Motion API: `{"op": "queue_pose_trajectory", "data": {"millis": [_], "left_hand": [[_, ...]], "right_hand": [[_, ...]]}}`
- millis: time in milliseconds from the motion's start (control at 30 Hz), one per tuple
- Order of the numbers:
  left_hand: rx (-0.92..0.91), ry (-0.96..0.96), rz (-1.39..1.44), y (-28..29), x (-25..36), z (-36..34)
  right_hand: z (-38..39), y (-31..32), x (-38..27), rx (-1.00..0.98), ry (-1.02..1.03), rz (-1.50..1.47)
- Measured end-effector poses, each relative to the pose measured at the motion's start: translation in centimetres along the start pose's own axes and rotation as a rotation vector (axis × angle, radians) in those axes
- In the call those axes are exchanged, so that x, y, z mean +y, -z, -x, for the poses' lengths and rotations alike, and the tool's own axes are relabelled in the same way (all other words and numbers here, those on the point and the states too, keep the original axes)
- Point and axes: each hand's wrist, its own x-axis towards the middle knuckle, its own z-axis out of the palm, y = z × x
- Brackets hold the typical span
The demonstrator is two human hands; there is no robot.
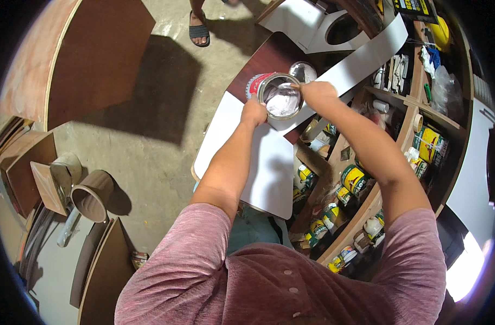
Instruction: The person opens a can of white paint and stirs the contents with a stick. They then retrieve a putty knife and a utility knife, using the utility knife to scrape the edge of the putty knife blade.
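Left hand (254, 111) grips can (274, 93), right hand (319, 95) alongside

The can (256, 86) was red and silver, its contents (283, 103) white. The shirt (258, 287) was heathered dusty pink.

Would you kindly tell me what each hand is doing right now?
Left hand: closed, holding the can.
Right hand: over the can's edge; its grip cannot be told.
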Motion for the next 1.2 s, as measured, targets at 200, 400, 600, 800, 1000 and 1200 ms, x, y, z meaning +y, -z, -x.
{"op": "queue_pose_trajectory", "data": {"millis": [200, 400, 600, 800, 1000, 1200], "left_hand": [[0.065, 0.018, -0.101, 1.3, 3.1, 3.0], [0.019, -0.002, -0.021, 0.4, 1.1, 1.6], [0.052, 0.035, 0.030, 0.6, 2.6, 2.7], [0.057, 0.013, -0.029, -0.1, 1.9, 2.1], [0.069, -0.015, -0.038, -0.2, 1.5, 1.9], [0.058, -0.008, 0.035, -0.4, 1.3, 1.6]], "right_hand": [[-2.5, -4.1, -5.2, -0.152, -0.026, -0.219], [2.2, 1.7, -0.9, -0.026, 0.040, -0.079], [-1.5, -4.8, -2.6, -0.009, 0.030, -0.026], [-1.1, -3.5, -3.6, -0.261, 0.068, -0.134], [1.7, 1.5, -2.3, 0.088, 0.058, 0.019], [-2.3, -3.3, -4.0, 0.023, -0.003, -0.008]]}}
